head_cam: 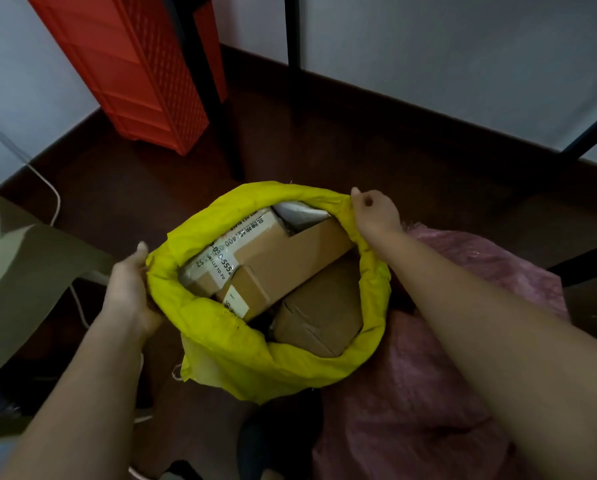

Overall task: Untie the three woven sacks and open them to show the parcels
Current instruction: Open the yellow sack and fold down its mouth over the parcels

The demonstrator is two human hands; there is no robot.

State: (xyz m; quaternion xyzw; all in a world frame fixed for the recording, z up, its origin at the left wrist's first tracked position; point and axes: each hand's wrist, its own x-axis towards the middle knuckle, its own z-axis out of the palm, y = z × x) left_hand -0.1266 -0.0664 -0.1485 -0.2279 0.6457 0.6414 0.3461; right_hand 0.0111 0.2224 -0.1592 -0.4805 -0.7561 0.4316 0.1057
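Note:
A yellow woven sack (227, 355) stands on the dark floor with its mouth rolled down and wide open. Inside lie brown cardboard parcels (290, 258), one with a printed tape label, and a silver-grey packet (300, 213) at the far side. My left hand (130, 289) grips the sack's rim on the left. My right hand (373, 213) pinches the rim at the far right. A pink woven sack (428, 393) lies to the right, partly under my right forearm; its mouth is not visible.
A red plastic drawer unit (144, 74) stands at the back left beside black table legs (217, 109). A white cable (47, 188) runs along the floor on the left. An olive-grey surface (20, 271) fills the left edge. White walls behind.

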